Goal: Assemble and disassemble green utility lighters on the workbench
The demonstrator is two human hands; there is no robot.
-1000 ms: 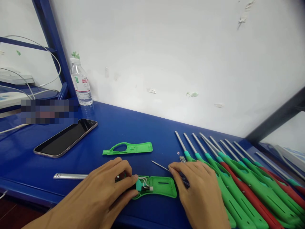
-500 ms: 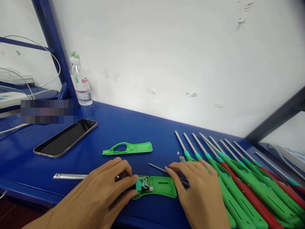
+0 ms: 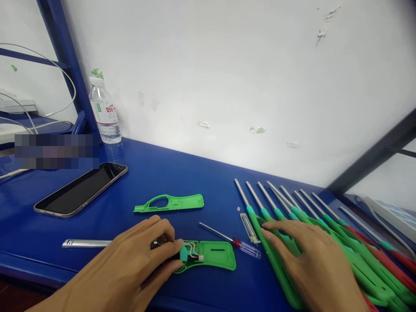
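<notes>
My left hand (image 3: 143,255) is closed over an opened green gas lighter (image 3: 224,255), pressing it to the table. A teal piece, white wires and a black part show inside its shell; its metal tube (image 3: 86,244) sticks out to the left. Behind lies the other green shell half (image 3: 188,202). Between my hands rests a small screwdriver (image 3: 248,248) with a red and clear handle, and by it a clear small container (image 3: 248,227). My right hand (image 3: 308,255) is over the row of long lighters (image 3: 279,268), thumb and fingers apart, and whether it touches them I cannot tell.
Several green and red lighters with metal tubes fill the right side. A phone (image 3: 81,188) lies at the left, with a water bottle (image 3: 105,112) behind it near the white wall. White cables (image 3: 61,69) hang by the blue frame at the left.
My right hand has moved right, from beside the screwdriver to over the lighters, and the screwdriver's handle now shows. My left hand keeps its hold. The view has shifted slightly.
</notes>
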